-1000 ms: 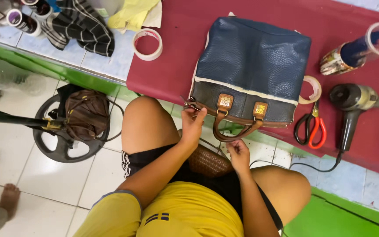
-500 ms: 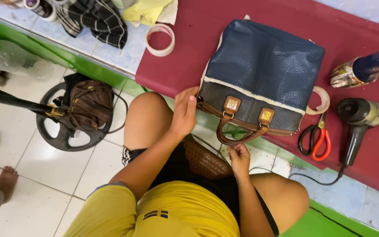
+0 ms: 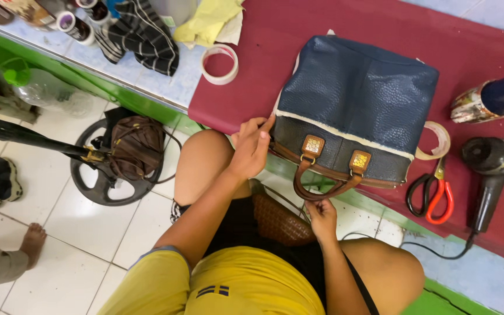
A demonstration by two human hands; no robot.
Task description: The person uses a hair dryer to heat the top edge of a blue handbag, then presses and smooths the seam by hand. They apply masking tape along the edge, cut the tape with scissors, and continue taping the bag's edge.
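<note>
A dark blue leather handbag [image 3: 357, 99] with brown trim and gold clasps lies flat on a maroon cloth [image 3: 380, 29] on the tiled bench. My left hand [image 3: 253, 146] rests on the bag's lower left corner, fingers pressed to its edge. My right hand [image 3: 322, 214] sits just below the bag's brown curved handle [image 3: 322, 189], fingertips touching it. A woven brown bag [image 3: 278, 221] lies in my lap between my knees.
Red-handled scissors [image 3: 430, 192], a hair dryer [image 3: 491, 166] with its cord, a tape roll [image 3: 438, 140] and a spray can [image 3: 488, 99] lie right of the bag. Another tape roll [image 3: 220, 63], yellow cloth [image 3: 208, 22] and striped fabric [image 3: 144, 35] lie left. Another person's foot [image 3: 30, 244] is on the floor.
My left hand has slid from the bag's front edge to its lower left corner. My right hand has stayed near the handle. The view has shifted closer.
</note>
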